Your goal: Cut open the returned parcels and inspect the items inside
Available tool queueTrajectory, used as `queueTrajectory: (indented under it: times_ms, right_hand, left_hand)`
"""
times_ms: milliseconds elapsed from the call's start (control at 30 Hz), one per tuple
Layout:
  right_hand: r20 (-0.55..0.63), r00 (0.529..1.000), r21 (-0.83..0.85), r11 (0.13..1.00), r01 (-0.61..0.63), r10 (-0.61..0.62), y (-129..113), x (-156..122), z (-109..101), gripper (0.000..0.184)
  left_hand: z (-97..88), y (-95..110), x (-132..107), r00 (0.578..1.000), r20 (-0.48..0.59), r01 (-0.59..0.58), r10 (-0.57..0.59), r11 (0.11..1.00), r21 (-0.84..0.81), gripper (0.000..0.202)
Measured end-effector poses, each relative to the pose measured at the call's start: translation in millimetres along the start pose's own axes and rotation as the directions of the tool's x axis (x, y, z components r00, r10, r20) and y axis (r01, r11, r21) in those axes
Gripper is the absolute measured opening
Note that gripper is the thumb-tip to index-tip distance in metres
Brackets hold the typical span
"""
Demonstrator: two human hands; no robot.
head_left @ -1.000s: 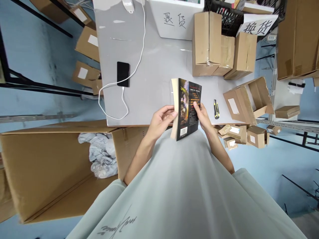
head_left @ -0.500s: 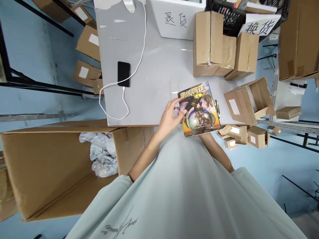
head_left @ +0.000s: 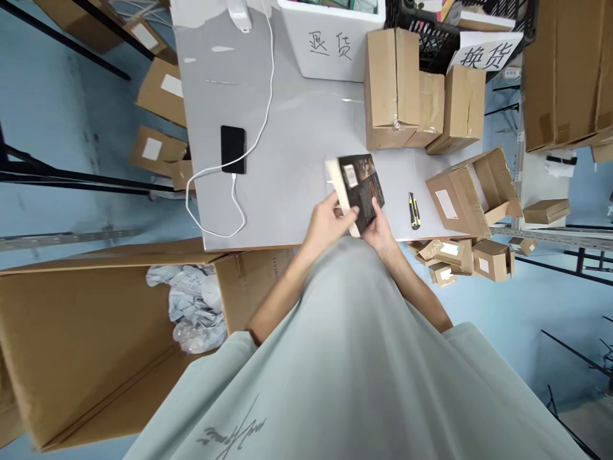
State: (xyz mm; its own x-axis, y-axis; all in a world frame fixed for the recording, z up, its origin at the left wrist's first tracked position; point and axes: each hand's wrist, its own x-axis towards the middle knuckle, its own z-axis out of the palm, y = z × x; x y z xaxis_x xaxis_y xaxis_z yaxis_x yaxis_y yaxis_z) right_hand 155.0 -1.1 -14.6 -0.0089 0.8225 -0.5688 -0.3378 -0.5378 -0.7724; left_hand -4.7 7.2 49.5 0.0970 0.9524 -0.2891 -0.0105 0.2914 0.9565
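Observation:
A book (head_left: 361, 185) is held over the table's front edge, tilted so that its dark back cover and pale page edges show. A white barcode label sits near one corner of that cover. My left hand (head_left: 326, 222) grips the page-edge side, thumb on the cover and fingers behind it, partly hidden. On the other side my right hand (head_left: 378, 227) holds the lower part, with its thumb lying on the cover. To the right of the book, a yellow and black utility knife (head_left: 414, 211) lies on the table.
On the grey table (head_left: 287, 160) are a phone (head_left: 233, 149) with a white cable, taped cartons (head_left: 393, 89) and an opened carton (head_left: 467, 195). A white bin (head_left: 330, 54) and a black crate (head_left: 438, 45) stand at the back. A large box (head_left: 96, 345) with crumpled plastic (head_left: 196, 313) is at left.
The book has turned over from its colourful front cover to its dark back cover. My right hand, earlier mostly beneath it, now shows at its side. The utility knife is fully uncovered.

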Motion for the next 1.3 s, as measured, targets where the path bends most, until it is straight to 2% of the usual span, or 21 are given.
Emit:
queueTrajectory:
  times_ms: [33, 100, 200, 333, 467, 567, 633, 867, 1067, 1200, 1300]
  right_hand:
    - [-0.062, 0.997, 0.083, 0.996, -0.039, 0.044, 0, 2, -1, 0.06]
    - [-0.128, 0.983, 0.2, 0.974, -0.108, 0.135, 0, 1, -4, 0.051]
    - [-0.092, 0.98, 0.194, 0.968, -0.158, 0.179, -2, -8, -7, 0.044]
    - [-0.082, 0.987, 0.115, 0.985, -0.129, 0.138, -14, -24, -10, 0.058]
    - [-0.051, 0.997, 0.01, 0.998, -0.058, 0.059, -37, -39, -14, 0.072]
    - [-0.001, 1.0, -0.078, 0.997, -0.009, 0.009, -54, -49, -15, 0.073]
    - [0.005, 1.0, -0.118, 0.993, 0.027, -0.026, -62, -54, -14, 0.074]
    - [-0.082, 0.987, -0.146, 0.981, 0.126, -0.139, -73, -68, -4, 0.072]
    - [-0.119, 0.965, -0.153, 0.965, 0.213, -0.232, -79, -83, -7, 0.075]
    - [-0.057, 0.951, -0.18, 0.94, 0.289, -0.303, -90, -85, -19, 0.073]
    - [-0.026, 0.942, -0.212, 0.923, 0.321, -0.333, -97, -75, -36, 0.072]
  left_hand:
    - [-6.9, -8, 8, 0.999, -0.044, 0.026, -0.028, 0.998, -0.059, 0.04]
    - [-22.4, -20, 18, 0.993, -0.064, 0.084, -0.095, 0.985, -0.151, 0.04]
    - [-42.9, -28, 18, 0.986, -0.017, 0.159, -0.168, 0.958, -0.237, 0.045]
    - [-66.2, -34, 9, 0.984, 0.028, 0.174, -0.173, 0.942, -0.288, 0.059]
    - [-95.8, -45, 13, 0.971, 0.038, 0.235, -0.237, 0.908, -0.346, 0.058]
    - [-114.1, -49, 21, 0.945, 0.17, 0.324, -0.279, 0.869, -0.374, 0.054]
    - [-119.7, -47, 24, 0.93, 0.252, 0.35, -0.269, 0.858, -0.376, 0.054]
    - [-112.0, -23, 20, 0.917, 0.346, 0.331, -0.199, 0.863, -0.383, 0.056]
    - [-105.9, -16, 18, 0.879, 0.454, 0.31, -0.147, 0.9, -0.308, 0.047]
    - [-84.4, -8, 25, 0.857, 0.482, 0.309, -0.18, 0.929, -0.202, 0.055]
    - [-58.3, 2, 30, 0.892, 0.425, 0.249, -0.156, 0.953, -0.172, 0.062]
